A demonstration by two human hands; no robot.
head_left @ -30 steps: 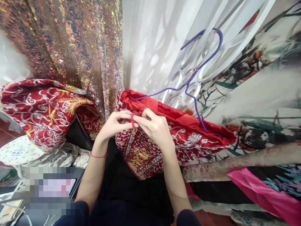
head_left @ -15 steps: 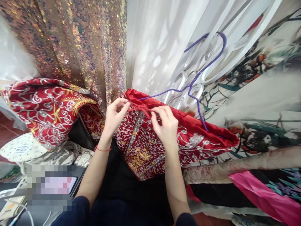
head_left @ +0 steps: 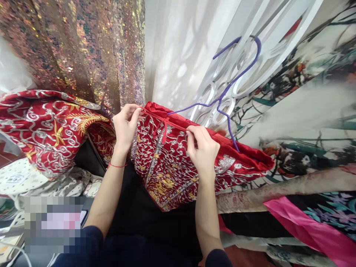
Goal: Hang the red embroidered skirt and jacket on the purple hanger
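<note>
A red embroidered skirt with silver and gold patterns lies across my lap, its satin waistband along the top. At the waistband a red drawstring is knotted, with loose ends hanging below the knot. My left hand pinches one side of the drawstring, pulled out to the left. My right hand pinches the other side, so the cord runs taut between both hands. A purple hanger sits inside the waistband, its hook sticking up to the right.
Another red embroidered garment is bunched at the left, above a dotted cloth. A sequined curtain hangs behind. White openwork panel and floral fabric stand at the right, with pink fabric lower down.
My hands have moved apart, left hand to the left and right hand to the right, drawing the drawstring tight at the knot. The view has shifted slightly.
</note>
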